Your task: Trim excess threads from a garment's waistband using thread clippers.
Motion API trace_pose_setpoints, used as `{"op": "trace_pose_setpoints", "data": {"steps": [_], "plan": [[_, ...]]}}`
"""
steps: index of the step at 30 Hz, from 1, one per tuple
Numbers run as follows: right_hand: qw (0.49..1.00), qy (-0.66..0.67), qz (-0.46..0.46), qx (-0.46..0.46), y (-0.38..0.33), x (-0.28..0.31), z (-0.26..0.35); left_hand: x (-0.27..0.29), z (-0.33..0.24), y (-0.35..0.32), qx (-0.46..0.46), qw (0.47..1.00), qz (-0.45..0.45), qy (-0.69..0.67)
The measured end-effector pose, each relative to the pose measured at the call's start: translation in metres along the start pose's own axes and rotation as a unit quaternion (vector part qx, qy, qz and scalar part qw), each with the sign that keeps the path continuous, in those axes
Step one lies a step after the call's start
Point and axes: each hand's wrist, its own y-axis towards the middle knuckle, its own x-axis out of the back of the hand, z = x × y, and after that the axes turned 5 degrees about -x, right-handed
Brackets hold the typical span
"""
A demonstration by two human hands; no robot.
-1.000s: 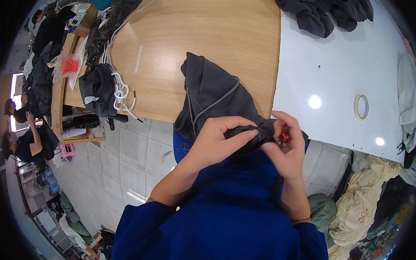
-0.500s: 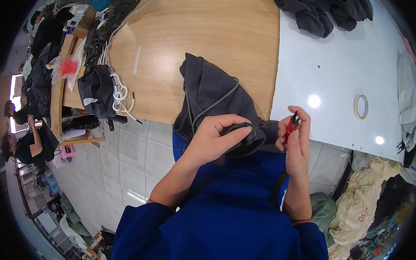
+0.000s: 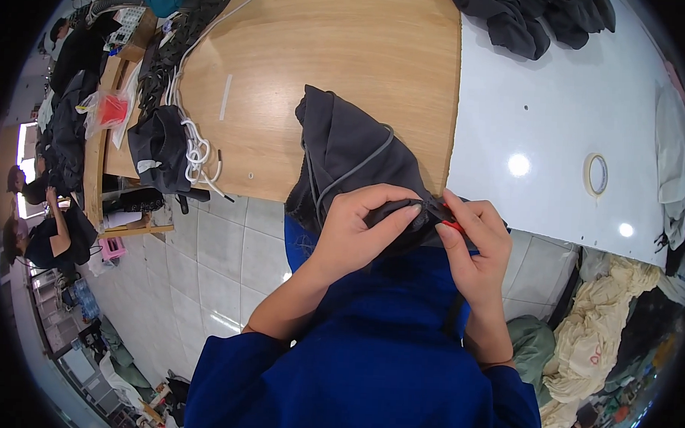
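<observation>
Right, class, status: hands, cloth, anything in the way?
Left hand pinching dark cloth. Right hand holding red tool alongside. Cord across cloth, away from tool.

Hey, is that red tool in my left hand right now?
No, the red tool is in the right hand, while the left hand pinches the dark grey garment.

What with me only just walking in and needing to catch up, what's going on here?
A person in a blue top is working with both bare hands on a dark grey garment, which lies partly on the wooden table and comes over its near edge. The left hand pinches a fold of it. The right hand holds a small red tool close to that fold; the fingers hide most of it. A roll of tape lies on the white table to the right.
</observation>
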Motion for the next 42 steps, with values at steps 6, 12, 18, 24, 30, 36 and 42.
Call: {"op": "trace_pose_setpoints", "data": {"steps": [6, 12, 18, 24, 30, 36, 42], "plan": [[1.000, 0.002, 0.001, -0.011, 0.000, 0.001, 0.003, 0.000, -0.001, -0.001, -0.020, 1.000, -0.001, 0.005], [1.000, -0.002, 0.010, -0.007, -0.001, 0.003, 0.004, 0.001, -0.002, -0.002, -0.025, 1.000, 0.012, 0.005], [0.999, 0.030, 0.004, -0.021, -0.003, 0.007, 0.011, 0.000, -0.002, -0.002, -0.037, 0.999, 0.030, 0.020], [1.000, -0.004, 0.000, -0.001, -0.006, 0.011, 0.006, 0.001, -0.002, -0.004, -0.018, 0.999, 0.036, 0.001], [1.000, -0.025, 0.000, 0.010, -0.003, 0.012, 0.002, 0.003, 0.001, -0.004, -0.024, 0.997, 0.073, -0.010], [0.998, -0.042, 0.032, 0.036, 0.003, 0.016, 0.004, 0.003, -0.002, -0.003, -0.023, 0.996, 0.091, 0.007], [0.996, -0.061, 0.035, 0.057, 0.006, 0.016, 0.005, 0.003, -0.003, -0.002, -0.028, 0.994, 0.101, 0.030]]}}
